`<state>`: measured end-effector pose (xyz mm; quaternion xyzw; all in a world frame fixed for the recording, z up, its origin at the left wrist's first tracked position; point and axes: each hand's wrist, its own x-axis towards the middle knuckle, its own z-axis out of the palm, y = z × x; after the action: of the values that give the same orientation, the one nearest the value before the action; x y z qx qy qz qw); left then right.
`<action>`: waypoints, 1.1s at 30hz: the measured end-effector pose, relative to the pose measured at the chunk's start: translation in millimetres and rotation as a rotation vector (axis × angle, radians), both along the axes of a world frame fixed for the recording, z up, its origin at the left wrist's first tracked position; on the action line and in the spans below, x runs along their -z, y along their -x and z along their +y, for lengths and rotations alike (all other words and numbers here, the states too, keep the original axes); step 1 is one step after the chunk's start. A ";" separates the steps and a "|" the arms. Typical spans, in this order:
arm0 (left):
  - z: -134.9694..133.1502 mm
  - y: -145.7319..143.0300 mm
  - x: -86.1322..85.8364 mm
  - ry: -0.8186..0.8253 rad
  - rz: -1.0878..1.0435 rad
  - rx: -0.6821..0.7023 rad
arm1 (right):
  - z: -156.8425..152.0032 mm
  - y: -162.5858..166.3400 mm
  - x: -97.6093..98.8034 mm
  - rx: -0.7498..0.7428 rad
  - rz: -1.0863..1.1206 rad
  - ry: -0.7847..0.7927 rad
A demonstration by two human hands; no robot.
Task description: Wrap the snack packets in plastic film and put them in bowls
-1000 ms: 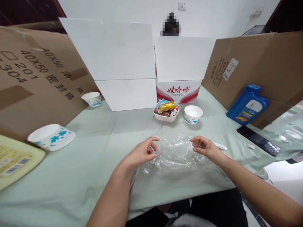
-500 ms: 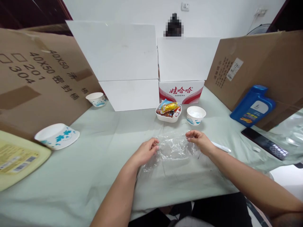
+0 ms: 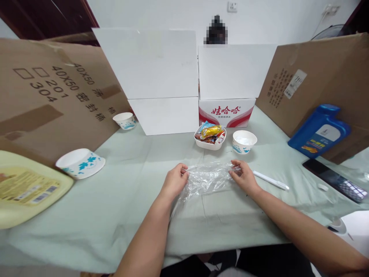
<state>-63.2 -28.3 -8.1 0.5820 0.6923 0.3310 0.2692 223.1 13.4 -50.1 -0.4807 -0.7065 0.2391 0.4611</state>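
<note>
A crumpled clear plastic bag [image 3: 206, 179] is stretched between my two hands, just above the pale green cloth. My left hand [image 3: 175, 180] pinches its left edge between thumb and fingers. On the other side, my right hand [image 3: 244, 177] grips the upper right corner. Beyond the bag stands a white bowl [image 3: 210, 145] filled with wrapped snacks [image 3: 211, 132], one of them in gold wrapping. To its right is a paper bowl [image 3: 242, 148] with a blue leaf print and something whitish inside. A white pen [image 3: 271, 180] lies beside my right hand.
Cardboard boxes [image 3: 72, 127] and white panels [image 3: 161, 65] surround the table. Two paper bowls [image 3: 83, 163] and a yellow bottle [image 3: 31, 188] are at left. On the right are a blue bottle [image 3: 319, 130] and a phone [image 3: 334, 180]. A person's head shows behind the panels.
My hands have moved slightly apart, and the bag between them is pulled wider and flatter. The whole view has shifted, so the surroundings appear farther right.
</note>
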 end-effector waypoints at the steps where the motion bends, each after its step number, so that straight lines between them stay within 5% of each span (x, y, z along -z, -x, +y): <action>1: 0.5 -0.7 1.0 -0.001 0.026 -0.004 | -0.6 0.1 -1.4 0.025 0.001 -0.009; 9: 0.4 -8.5 1.2 0.023 0.219 0.009 | -0.9 -2.6 -2.2 0.109 -0.019 -0.102; 17: 0.0 -11.8 -1.2 0.047 0.315 0.058 | 5.1 -7.4 -9.0 0.259 -0.197 0.054; 24: 3.7 -5.5 2.9 0.037 0.171 -0.030 | 9.1 0.9 -17.5 0.320 -0.524 0.186; 33: -0.9 -2.2 -9.6 0.031 0.299 -0.110 | 9.7 6.7 -22.5 0.368 -0.699 0.242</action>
<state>-61.0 -29.2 1.4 0.5820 0.7603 0.2443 0.1536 216.4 23.1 -27.6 -0.7021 -0.6896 0.0560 0.1686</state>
